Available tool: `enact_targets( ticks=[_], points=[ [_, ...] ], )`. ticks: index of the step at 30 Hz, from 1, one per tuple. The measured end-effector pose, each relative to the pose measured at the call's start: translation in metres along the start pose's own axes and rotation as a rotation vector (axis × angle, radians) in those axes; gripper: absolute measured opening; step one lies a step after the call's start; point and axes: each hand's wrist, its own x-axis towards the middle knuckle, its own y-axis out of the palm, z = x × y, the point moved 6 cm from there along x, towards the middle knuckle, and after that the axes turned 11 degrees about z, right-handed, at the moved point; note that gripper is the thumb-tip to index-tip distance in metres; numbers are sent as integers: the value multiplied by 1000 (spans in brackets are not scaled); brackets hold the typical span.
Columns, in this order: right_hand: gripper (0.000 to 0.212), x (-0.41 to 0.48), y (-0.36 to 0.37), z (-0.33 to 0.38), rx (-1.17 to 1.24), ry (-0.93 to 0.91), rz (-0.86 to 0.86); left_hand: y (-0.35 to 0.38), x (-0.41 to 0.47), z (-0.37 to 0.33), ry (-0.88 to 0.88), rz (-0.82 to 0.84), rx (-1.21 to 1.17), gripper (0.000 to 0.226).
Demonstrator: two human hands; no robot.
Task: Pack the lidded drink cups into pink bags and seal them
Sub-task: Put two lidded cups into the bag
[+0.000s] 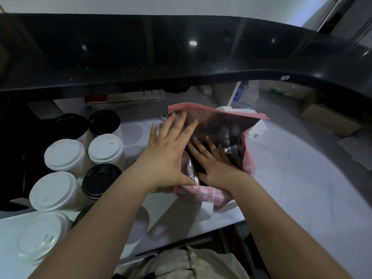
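Cups (52,191) sit near left on the counter (281,178), with white and black lids, all outside the bag. Bag (201,193) stands mid-counter, mouth open. Left hand (169,150) lies flat on its left wall, fingers straight and spread, gripping nothing. Right hand (211,160) is inside the mouth, fingers splayed on the foil lining (221,125), no grip either. Dark shapes inside, can't tell if cups. Bag looks thin and crinkly, so steady it by the rim. Cups look crushable: hold the wall, keep upright. Tissue (257,127) lies behind.

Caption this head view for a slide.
Left hand and right hand press a foil-lined pink bag beside lidded paper cups.
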Motion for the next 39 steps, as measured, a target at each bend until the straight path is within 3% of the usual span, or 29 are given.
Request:
enact_targets(
  ticks=[5, 8, 11, 14, 20, 28, 34, 39],
  points=[
    [83, 1, -2, -3, 8, -15, 60, -1, -4, -3, -4, -53, -61, 131],
    [78, -5, -19, -3, 149, -67, 41, -12, -13, -3, 19, -237, -132, 106],
    [63, -29, -58, 2, 336, -118, -147, -21, -21, 2, -5, -373, -166, 83],
    [46, -63, -102, 12, 299, -129, -355, -29, -27, 5, -36, -460, -171, 60],
    [32, -99, -127, 68, 359, -243, -512, -39, -58, 19, -121, -591, -167, 42],
    [35, -77, -93, 156, 238, -392, -407, -3, -121, 67, -433, -547, -156, 37],
    [41, -28, -38, 177, 14, -317, -229, 33, -159, 87, -643, -478, -169, 41],
    [68, 4, -11, 172, -80, -207, -112, 49, -174, 92, -712, -423, -160, 44]
  ],
)
